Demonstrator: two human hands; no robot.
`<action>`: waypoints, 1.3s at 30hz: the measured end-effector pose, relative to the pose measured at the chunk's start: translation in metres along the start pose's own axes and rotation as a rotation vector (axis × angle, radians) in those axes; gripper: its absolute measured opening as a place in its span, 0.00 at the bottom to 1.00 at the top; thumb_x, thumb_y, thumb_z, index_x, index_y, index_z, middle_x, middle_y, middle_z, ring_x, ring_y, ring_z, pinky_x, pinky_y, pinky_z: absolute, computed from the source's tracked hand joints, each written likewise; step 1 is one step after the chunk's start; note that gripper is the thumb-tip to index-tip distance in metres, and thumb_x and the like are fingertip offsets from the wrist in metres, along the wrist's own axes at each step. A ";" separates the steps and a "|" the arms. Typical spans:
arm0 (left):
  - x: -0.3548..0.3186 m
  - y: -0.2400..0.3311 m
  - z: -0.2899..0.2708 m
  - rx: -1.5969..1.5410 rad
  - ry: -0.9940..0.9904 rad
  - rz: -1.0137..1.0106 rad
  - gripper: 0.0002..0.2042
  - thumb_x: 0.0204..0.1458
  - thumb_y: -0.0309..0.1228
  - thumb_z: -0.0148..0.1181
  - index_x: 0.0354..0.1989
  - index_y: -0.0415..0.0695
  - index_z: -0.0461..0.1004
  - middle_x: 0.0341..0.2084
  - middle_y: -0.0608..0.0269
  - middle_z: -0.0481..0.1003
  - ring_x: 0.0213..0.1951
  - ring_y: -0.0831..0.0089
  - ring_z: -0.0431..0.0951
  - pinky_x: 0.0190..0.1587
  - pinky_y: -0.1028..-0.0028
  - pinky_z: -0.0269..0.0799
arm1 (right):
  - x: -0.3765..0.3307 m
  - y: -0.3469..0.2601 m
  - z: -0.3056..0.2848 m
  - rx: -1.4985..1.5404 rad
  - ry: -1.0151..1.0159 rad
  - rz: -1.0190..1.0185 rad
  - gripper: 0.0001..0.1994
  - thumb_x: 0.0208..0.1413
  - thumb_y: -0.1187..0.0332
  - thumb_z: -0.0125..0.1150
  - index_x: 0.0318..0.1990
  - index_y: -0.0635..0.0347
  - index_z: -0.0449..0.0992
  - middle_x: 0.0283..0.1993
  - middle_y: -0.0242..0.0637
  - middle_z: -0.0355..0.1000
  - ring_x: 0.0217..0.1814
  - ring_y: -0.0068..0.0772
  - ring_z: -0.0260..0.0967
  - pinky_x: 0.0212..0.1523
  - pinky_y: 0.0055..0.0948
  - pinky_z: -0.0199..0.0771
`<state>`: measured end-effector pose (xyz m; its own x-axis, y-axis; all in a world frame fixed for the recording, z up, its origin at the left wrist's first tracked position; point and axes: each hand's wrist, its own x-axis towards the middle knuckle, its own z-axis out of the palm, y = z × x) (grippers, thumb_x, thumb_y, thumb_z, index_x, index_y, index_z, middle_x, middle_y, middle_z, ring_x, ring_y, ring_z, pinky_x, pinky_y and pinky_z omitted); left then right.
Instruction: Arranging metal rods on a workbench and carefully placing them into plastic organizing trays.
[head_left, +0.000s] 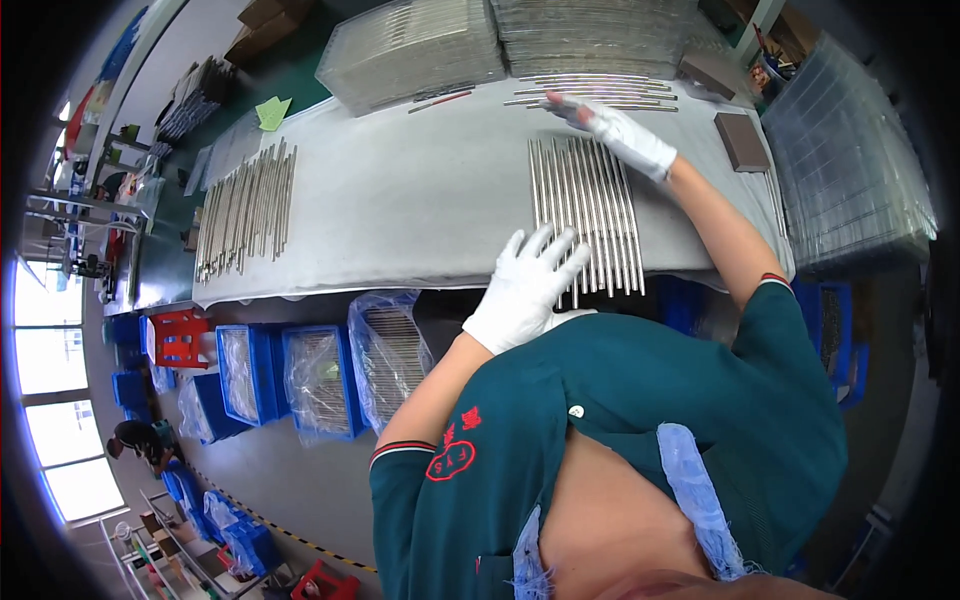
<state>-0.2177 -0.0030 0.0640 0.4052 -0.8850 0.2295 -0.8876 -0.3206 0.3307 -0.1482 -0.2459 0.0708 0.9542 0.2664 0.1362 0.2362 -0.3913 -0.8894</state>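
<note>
A row of shiny metal rods (pixel 588 200) lies side by side on the cloth-covered table in front of me. My left hand (pixel 530 280), in a white glove, rests with spread fingers over the near left ends of this row. Farther off, my right hand (pixel 605 125) reaches over the far ends, its glove white with bare fingertips. Its fingers are stretched out beside several loose rods (pixel 640 95) lying crosswise at the back. Neither hand is wrapped round a rod. Another group of duller rods (pixel 245 215) lies at the table's left end.
Stacked clear plastic trays (pixel 415 55) stand along the back, and more trays (pixel 850 160) at the right. A brown block (pixel 741 142) lies by the right edge. Below the front edge stand blue crates (pixel 320 380) with plastic-wrapped contents. A person (pixel 145 440) is far left.
</note>
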 end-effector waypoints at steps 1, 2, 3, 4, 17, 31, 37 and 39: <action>0.001 0.001 0.005 0.001 0.001 -0.006 0.32 0.41 0.50 0.55 0.52 0.44 0.61 0.49 0.48 0.63 0.53 0.50 0.58 0.55 0.50 0.50 | 0.018 0.002 -0.003 0.168 -0.030 0.053 0.36 0.51 0.38 0.36 0.60 0.56 0.52 0.61 0.42 0.53 0.63 0.39 0.50 0.63 0.33 0.48; 0.003 0.002 0.009 0.061 -0.017 0.034 0.33 0.40 0.51 0.55 0.53 0.45 0.61 0.50 0.48 0.62 0.53 0.50 0.59 0.55 0.51 0.50 | 0.036 0.009 -0.003 0.169 -0.032 0.051 0.36 0.51 0.38 0.36 0.60 0.56 0.52 0.61 0.42 0.53 0.63 0.39 0.50 0.63 0.33 0.48; 0.006 0.002 0.012 0.120 -0.036 0.079 0.33 0.39 0.52 0.56 0.53 0.45 0.60 0.50 0.49 0.62 0.53 0.50 0.59 0.54 0.51 0.51 | 0.052 0.021 -0.001 0.347 -0.100 0.093 0.37 0.51 0.38 0.38 0.60 0.58 0.53 0.61 0.43 0.53 0.63 0.38 0.50 0.63 0.33 0.48; 0.008 0.000 0.013 0.065 -0.007 0.050 0.34 0.39 0.53 0.56 0.53 0.46 0.60 0.51 0.50 0.61 0.54 0.50 0.58 0.55 0.51 0.50 | 0.065 0.029 0.002 0.525 -0.171 0.134 0.37 0.51 0.39 0.39 0.59 0.60 0.53 0.61 0.45 0.53 0.63 0.38 0.50 0.63 0.32 0.48; 0.054 0.019 0.040 -0.055 -0.065 0.342 0.31 0.42 0.55 0.48 0.54 0.50 0.60 0.52 0.48 0.59 0.56 0.50 0.55 0.58 0.53 0.46 | 0.044 0.051 -0.041 0.760 -0.147 0.143 0.38 0.45 0.40 0.50 0.58 0.59 0.55 0.60 0.43 0.54 0.62 0.37 0.51 0.61 0.32 0.51; 0.033 0.014 0.009 -0.091 0.144 0.192 0.24 0.41 0.41 0.57 0.46 0.42 0.65 0.45 0.50 0.65 0.50 0.53 0.62 0.53 0.60 0.57 | 0.028 0.021 -0.003 -0.226 0.097 -0.131 0.32 0.52 0.42 0.41 0.59 0.52 0.56 0.58 0.41 0.59 0.60 0.37 0.56 0.59 0.33 0.54; -0.060 -0.015 0.011 -0.498 0.904 -0.542 0.10 0.55 0.29 0.45 0.39 0.37 0.71 0.31 0.56 0.75 0.34 0.70 0.75 0.40 0.75 0.69 | 0.017 -0.021 0.074 -0.792 -0.318 -0.554 0.33 0.51 0.41 0.37 0.58 0.55 0.57 0.60 0.48 0.51 0.64 0.49 0.45 0.63 0.46 0.39; -0.097 -0.034 0.030 -0.572 1.064 -0.827 0.13 0.57 0.31 0.42 0.40 0.36 0.71 0.30 0.55 0.76 0.34 0.71 0.75 0.41 0.75 0.68 | 0.010 -0.024 0.082 -0.861 -0.411 -0.522 0.31 0.51 0.43 0.40 0.55 0.56 0.61 0.60 0.48 0.52 0.64 0.48 0.46 0.63 0.46 0.40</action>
<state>-0.2331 0.0832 0.0027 0.9375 0.2236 0.2666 -0.2227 -0.2029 0.9535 -0.1589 -0.1616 0.0582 0.6020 0.7909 0.1096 0.7972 -0.5877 -0.1380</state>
